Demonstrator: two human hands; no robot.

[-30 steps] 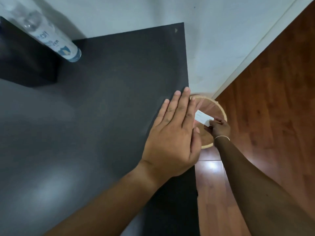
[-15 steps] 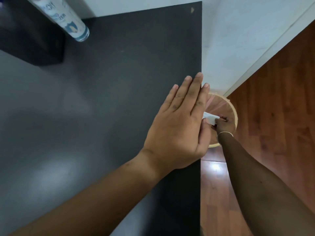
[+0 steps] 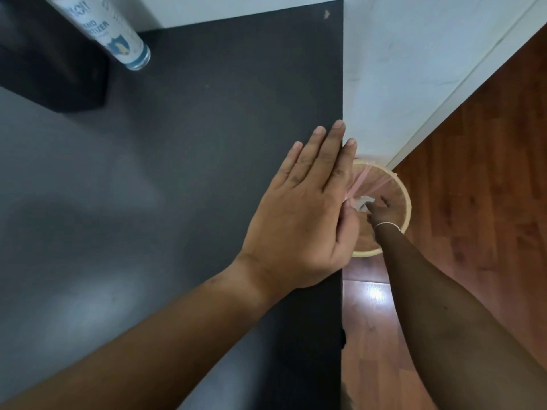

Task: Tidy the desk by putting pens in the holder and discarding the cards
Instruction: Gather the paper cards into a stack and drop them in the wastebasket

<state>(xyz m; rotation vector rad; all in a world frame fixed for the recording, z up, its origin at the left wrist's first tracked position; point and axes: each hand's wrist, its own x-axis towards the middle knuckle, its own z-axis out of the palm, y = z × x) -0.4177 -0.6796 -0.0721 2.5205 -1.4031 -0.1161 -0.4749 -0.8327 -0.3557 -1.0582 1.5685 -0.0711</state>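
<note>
Flat and spread, the left hand (image 3: 302, 214) presses palm-down on the black bench (image 3: 192, 173) at its right edge, fingers straight and close together, holding nothing; the index fingertip and thumb reach just past that edge.

Only 1 view, from the head camera, shows the scene. Beyond the bench's right edge and lower down, the right hand (image 3: 381, 213) hangs over the round bin (image 3: 407, 211) that stands on the wooden floor (image 3: 473, 232). Its grip has the fingers loosened and apart, pointing down into the opening, and a small white card (image 3: 364, 201) sits just at the fingertips, inside the bin's rim; whether the fingers touch the card cannot be told, because that spot is small and blurred. A thin pale band (image 3: 386, 224) circles the right wrist. The bin has a light rim and a pinkish liner (image 3: 370, 179), and it stands against the white wall (image 3: 414, 69), near the point where the wall meets the floor.

At the bench's far left corner a hand sanitizer bottle (image 3: 118, 34) stands beside a dark box-like object (image 3: 50, 69).
</note>
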